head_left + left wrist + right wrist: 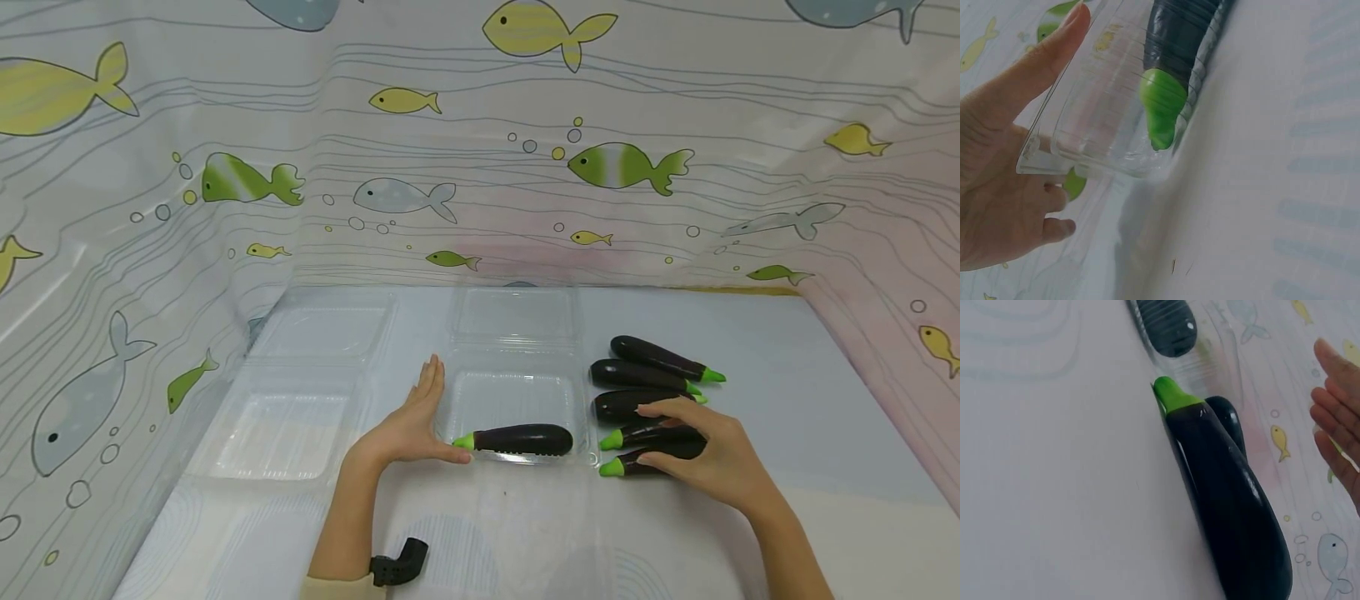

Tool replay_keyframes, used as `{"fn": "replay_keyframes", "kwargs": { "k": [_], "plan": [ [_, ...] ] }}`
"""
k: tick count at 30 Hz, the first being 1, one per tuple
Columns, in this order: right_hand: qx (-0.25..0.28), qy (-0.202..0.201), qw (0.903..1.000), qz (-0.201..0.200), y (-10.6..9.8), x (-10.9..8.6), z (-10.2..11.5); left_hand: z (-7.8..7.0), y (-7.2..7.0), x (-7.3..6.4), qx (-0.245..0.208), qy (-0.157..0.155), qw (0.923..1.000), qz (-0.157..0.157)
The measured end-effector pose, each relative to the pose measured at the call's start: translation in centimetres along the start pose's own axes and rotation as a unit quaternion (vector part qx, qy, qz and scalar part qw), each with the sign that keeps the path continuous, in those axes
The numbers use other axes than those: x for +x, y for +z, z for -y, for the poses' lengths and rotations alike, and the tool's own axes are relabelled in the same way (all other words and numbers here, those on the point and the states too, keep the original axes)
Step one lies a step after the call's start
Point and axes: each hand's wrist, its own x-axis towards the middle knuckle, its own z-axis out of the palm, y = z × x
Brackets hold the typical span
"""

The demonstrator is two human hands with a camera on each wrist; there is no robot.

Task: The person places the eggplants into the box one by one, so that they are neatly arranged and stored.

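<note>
My left hand [408,425] lies at the left front corner of a clear plastic hinged container [517,387], fingers extended along its side. The left thumb [1041,69] stretches along the rim in the left wrist view. Inside, by the front wall, lies a dark eggplant [523,439] with its green stem to the left. My right hand [708,446] hovers over several more eggplants to the right, thumb and fingers apart. Its thumb overlaps the nearest eggplant [637,462]. In the right wrist view a large eggplant [1229,500] appears below the extended right fingers [1335,412].
A second clear container [281,433] stands open on the left, its lid folded back. Beyond the right hand, the farther eggplants [660,358] lie with stems pointing right. A fish-printed sheet [480,225] hangs behind and beside the white tabletop [862,533].
</note>
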Motion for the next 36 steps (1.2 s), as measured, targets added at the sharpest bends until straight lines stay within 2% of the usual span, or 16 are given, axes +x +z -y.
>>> {"fn": "replay_keyframes", "kwargs": {
  "k": [4, 11, 14, 18, 25, 33, 36],
  "plan": [
    [-0.003, -0.002, 1.0000, -0.005, -0.4, -0.4, -0.2, 0.0, 0.0, 0.0, 0.000, 0.002, 1.0000, 0.000],
    [-0.001, -0.039, 0.9989, -0.024, -1.0, -1.1, -1.0, 0.2, 0.2, 0.0, 0.000, 0.006, 1.0000, -0.004],
    [-0.002, -0.039, 0.9988, -0.029, -1.2, -1.5, -1.4, 0.3, 0.3, 0.0, -0.001, 0.006, 1.0000, -0.006],
    [-0.006, -0.025, 0.9991, -0.033, -1.5, -2.1, -1.5, 0.2, 0.3, 0.0, -0.004, 0.005, 1.0000, -0.005],
    [-0.021, 0.042, 0.9988, -0.017, -2.0, -2.9, -1.7, 0.1, 0.2, -0.1, 0.002, 0.005, 1.0000, -0.004],
    [-0.031, 0.048, 0.9977, -0.036, -2.0, -3.5, -1.8, 0.1, 0.1, 0.0, 0.007, 0.012, 0.9999, -0.003],
    [-0.038, 0.071, 0.9963, -0.030, -2.0, -3.6, -1.9, 0.1, 0.2, 0.0, 0.004, 0.012, 0.9999, -0.004]
  ]
}}
